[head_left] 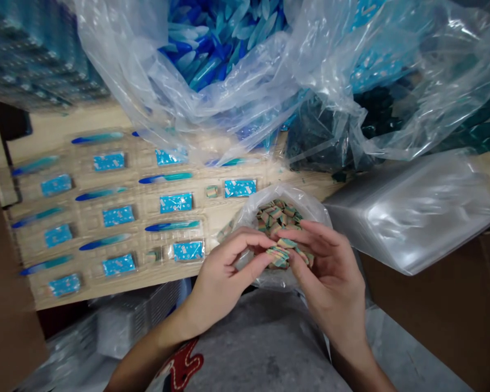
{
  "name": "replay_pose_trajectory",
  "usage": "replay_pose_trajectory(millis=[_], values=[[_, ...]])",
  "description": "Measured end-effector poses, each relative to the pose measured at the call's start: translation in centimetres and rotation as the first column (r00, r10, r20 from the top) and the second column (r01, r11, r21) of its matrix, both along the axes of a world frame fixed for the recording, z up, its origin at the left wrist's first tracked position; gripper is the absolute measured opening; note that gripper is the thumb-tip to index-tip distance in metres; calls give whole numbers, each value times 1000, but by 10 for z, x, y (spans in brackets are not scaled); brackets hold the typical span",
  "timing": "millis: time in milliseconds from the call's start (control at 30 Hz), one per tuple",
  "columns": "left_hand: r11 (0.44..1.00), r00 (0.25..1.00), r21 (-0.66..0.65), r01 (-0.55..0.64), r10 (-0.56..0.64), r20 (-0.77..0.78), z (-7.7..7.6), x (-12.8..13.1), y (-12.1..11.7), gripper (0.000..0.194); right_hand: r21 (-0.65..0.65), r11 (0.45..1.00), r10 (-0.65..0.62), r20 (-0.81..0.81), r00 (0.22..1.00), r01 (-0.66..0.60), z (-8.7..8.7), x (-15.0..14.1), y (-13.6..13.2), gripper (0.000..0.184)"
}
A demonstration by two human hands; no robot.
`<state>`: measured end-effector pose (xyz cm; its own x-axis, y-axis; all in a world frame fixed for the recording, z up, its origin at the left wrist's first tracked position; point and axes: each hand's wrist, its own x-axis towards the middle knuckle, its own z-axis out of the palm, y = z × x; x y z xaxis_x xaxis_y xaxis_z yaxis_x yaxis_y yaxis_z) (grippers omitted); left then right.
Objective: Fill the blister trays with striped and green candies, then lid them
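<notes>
Both hands meet over a clear plastic bag [310, 201] of small striped squares [280, 213], banded in green, tan and pink. Between its thumb and forefinger, my left hand [228, 272] pinches a little stack of striped squares [278, 256]. My right hand [330, 272] curls round from the other side, with thumb and fingertips on more striped squares [288, 243]. To the left, clear blister trays [147, 209] lie in rows. Each filled one has a blue tapered stick [175, 178] and a blue printed packet [175, 202]. A striped square [211, 191] sits in one tray.
A large plastic bag [237, 92] of blue tapered pieces [216, 49] stands at the back. Right of it is a bag of dark green pieces [375, 114]. Clear plastic sleeves [424, 212] lie at the right. Stacked trays [32, 54] rise at back left; cardboard [441, 294] is at lower right.
</notes>
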<state>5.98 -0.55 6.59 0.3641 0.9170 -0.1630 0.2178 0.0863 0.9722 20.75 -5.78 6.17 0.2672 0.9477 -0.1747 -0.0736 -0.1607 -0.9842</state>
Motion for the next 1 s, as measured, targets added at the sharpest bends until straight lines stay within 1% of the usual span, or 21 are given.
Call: replay_pose_trajectory(millis=[167,367,467,567,667,733,767,833,933,967,1000], values=[[999,999,33,1,1,-41,-1,3,-3,8,2,998,-65,74,995,65,2,-1,-1,48],[995,998,90,-38,41,-37,-7,5,-8,7,-21,1000,24,88,996,-22,2,3,-5,46],[994,998,103,-42,46,-40,-11,5,-9,13,19,998,52,80,995,-54,1,3,-8,50],[983,995,184,-6,25,-99,-13,2,-8,19,55,997,50,101,994,-56,0,2,-10,53],[951,993,305,45,-9,-118,-12,-3,-6,17,55,998,1,160,987,-10,-3,-2,-12,51],[938,993,338,77,-43,-108,-10,-6,-3,14,59,998,-25,187,982,14,-7,-4,-12,49],[940,993,333,80,-47,-104,-8,-8,-3,13,58,998,-28,196,980,17,-9,-5,-11,49],[961,992,264,79,-50,-114,-6,-13,-3,14,41,999,1,222,975,-11,-13,-7,-10,47],[991,994,119,56,-45,-99,-6,-26,-5,15,-6,992,127,257,958,-130,-18,-8,-10,44],[997,995,71,28,-21,-93,-8,-34,-5,13,-22,987,161,247,955,-161,-20,-7,-10,43],[999,994,26,-31,34,-100,-10,-45,-3,11,-37,986,169,231,958,-166,-22,-4,-9,42]])
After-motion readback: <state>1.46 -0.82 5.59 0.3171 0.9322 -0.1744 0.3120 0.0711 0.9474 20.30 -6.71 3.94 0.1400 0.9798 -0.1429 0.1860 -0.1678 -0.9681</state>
